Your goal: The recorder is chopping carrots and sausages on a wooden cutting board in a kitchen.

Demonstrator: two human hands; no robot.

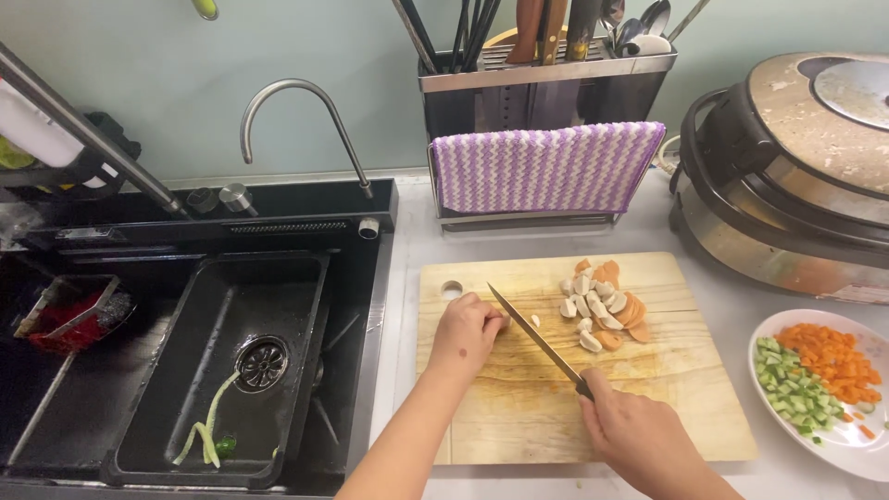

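Note:
A wooden cutting board (685, 389) lies on the white counter. My left hand (466, 331) rests curled on the board's left part, pressing down a small piece of food that is mostly hidden under the fingers. My right hand (639, 437) grips the dark handle of a knife (532, 333), whose blade slants up-left with its tip beside my left fingers. A pile of sliced sausage pieces (602, 304), orange outside and pale inside, sits at the board's upper middle.
A white plate (861, 444) with diced carrot and cucumber stands at the right. A black sink (167, 370) with green scraps lies left, a curved tap (306, 102) behind it. A utensil rack with a purple cloth (546, 167) and a large cooker (796, 176) stand behind.

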